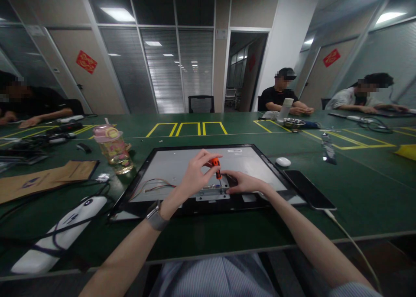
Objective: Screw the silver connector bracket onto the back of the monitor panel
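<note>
A flat monitor panel (pixel 169 163) lies face down on the green table, its grey metal back up, with coloured wires (pixel 152 185) at its lower left. My left hand (pixel 196 171) is closed round the orange handle of a small screwdriver (pixel 216 163), held upright over a metal bracket (pixel 211 194) near the panel's near edge. My right hand (pixel 242 182) rests on the panel just right of the screwdriver's shaft, fingers pressed down beside the tip. A watch sits on my left wrist.
A pink-lidded bottle (pixel 113 149) stands left of the panel, with brown paper (pixel 45 178) and a white device with cables (pixel 61 234) nearer. A black phone (pixel 308 188) and white case (pixel 283 161) lie right. Three other people sit along the table's far sides.
</note>
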### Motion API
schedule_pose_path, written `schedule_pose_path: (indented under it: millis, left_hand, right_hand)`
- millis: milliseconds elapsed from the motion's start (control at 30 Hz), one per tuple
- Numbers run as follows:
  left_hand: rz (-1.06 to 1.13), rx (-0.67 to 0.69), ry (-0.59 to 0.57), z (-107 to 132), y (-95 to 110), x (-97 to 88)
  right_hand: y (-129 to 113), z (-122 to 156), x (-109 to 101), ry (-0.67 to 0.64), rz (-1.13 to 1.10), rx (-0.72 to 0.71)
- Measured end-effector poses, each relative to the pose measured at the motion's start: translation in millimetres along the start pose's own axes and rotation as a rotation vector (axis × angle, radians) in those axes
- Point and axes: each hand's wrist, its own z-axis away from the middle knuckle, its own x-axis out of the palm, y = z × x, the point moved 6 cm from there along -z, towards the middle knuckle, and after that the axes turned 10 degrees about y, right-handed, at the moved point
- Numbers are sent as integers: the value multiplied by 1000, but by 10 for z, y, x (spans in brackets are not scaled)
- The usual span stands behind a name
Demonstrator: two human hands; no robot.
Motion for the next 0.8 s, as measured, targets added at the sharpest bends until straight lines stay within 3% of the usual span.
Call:
schedule_pose_path:
  millis: [100,233,367,567,800]
  left_hand:
    - [-41,29,44,-1,15,-27]
    - [-56,84,13,2,79,-38]
    - [21,49,-55,23,78,11]
    - [4,15,6,14,-4,-4]
    - [-2,37,-72,1,19,10]
  right_hand:
    - [10,0,8,-14,-20,-11]
    - [13,-4,4,-8,-9,-7]
    - [10,-3,1,-4,1,4]
    - [-9,4,-5,-4,7,-2]
    - [7,-6,-4,15,7,-8]
